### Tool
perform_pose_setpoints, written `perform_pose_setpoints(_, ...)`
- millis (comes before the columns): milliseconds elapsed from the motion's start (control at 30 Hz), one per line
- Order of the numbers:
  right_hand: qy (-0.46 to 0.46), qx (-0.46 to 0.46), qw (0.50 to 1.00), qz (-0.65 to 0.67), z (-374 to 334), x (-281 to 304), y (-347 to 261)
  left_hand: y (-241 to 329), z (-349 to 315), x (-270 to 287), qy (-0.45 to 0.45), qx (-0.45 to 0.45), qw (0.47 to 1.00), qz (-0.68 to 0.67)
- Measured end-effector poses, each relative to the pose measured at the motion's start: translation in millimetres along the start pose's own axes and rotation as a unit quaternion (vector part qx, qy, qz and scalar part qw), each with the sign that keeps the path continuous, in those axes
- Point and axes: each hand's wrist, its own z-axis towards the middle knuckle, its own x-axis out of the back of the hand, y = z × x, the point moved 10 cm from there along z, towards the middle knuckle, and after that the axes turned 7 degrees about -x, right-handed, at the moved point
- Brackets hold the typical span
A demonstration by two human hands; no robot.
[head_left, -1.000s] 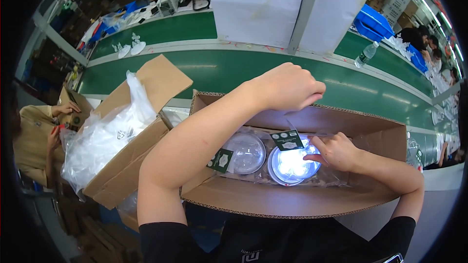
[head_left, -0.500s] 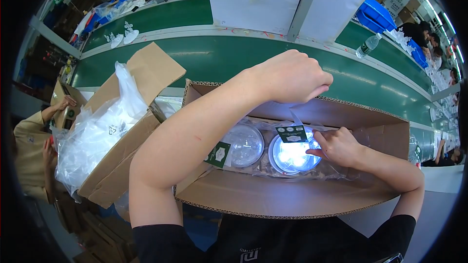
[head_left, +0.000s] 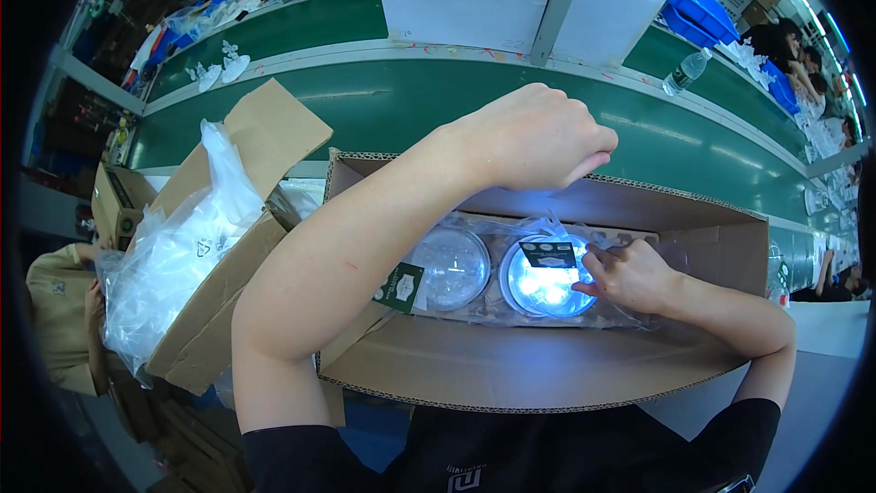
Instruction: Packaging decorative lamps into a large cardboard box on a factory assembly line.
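Inside an open cardboard box (head_left: 429, 356) lie two round clear-covered lamps wrapped in thin clear plastic. The right lamp (head_left: 547, 290) glows bright bluish white; the left lamp (head_left: 453, 269) is unlit. My right hand (head_left: 630, 278) grips the lit lamp's right edge, fingers bent over its rim. Above the box's far wall, my left hand (head_left: 547, 137) is closed in a fist, its fingertips hidden; whatever it holds does not show. A green card tag (head_left: 549, 255) lies over the lit lamp, and another green tag (head_left: 400, 288) rests beside the unlit one, partly behind my left forearm.
To the left, a tilted cardboard box (head_left: 219, 310) holds a bulging clear plastic bag (head_left: 173, 265). A co-worker in a tan shirt (head_left: 59, 310) stands beyond it. The green bench (head_left: 365, 114) runs behind, with a bottle (head_left: 686, 71) and a blue bin (head_left: 698, 14) further right.
The plastic and green tag over the lit lamp have shifted slightly. My left hand has risen a little, still closed; my right hand keeps its place on the lamp. The whole view has shifted slightly.
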Motion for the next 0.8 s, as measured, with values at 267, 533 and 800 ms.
perform_pose_setpoints(267,0.006,0.031,0.999,0.014,-7.6,-17.1,-8.8,0.7,1.2,2.7,0.008,0.000,1.000,0.007)
perform_pose_setpoints(533,-0.064,0.022,0.997,0.028,-2.6,-25.5,-18.8,-0.4,-0.1,-0.6,-0.003,0.015,1.000,-0.007)
perform_pose_setpoints(800,-0.109,-0.011,0.993,0.032,10.7,-36.7,-13.7,0.8,-1.1,1.4,0.022,-0.002,1.000,0.005)
